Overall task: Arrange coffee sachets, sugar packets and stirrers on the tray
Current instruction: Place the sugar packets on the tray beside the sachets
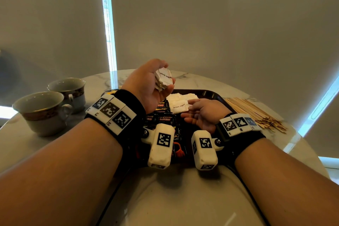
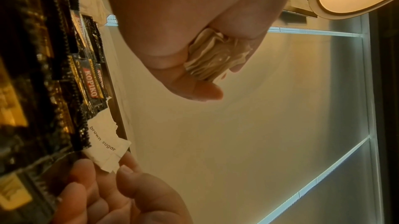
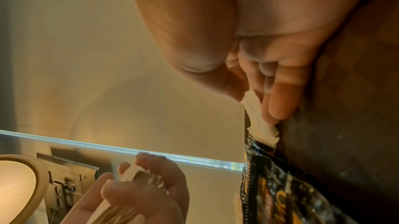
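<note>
Pinching one corner of a brown sugar packet (image 2: pixel 103 144), the right hand's (image 1: pixel 203 113) thumb and fingers (image 2: pixel 127 173) close on it low over the tray (image 1: pixel 216 95), where it lies at the edge of a white pile of sugar packets (image 1: pixel 183 98) beside the black coffee sachets (image 1: pixel 163 115). The left hand (image 1: pixel 148 86) is raised above the tray, fingers curled round a thick wad of packets (image 1: pixel 164 79).

Judging from that loose, crumpled wad, a slackened grip could spill packets across the sachets; the thin corner pinch could also slip or drag a neighbouring packet along.

Room is tight: both wrists crowd the tray's near side, and its raised rim sits just behind the sugar pile. The stirrers (image 1: pixel 253 112) lie off the tray to the right on the table (image 1: pixel 183 198), not yet placed. Two cups (image 1: pixel 45 110) stand well apart to the left.
</note>
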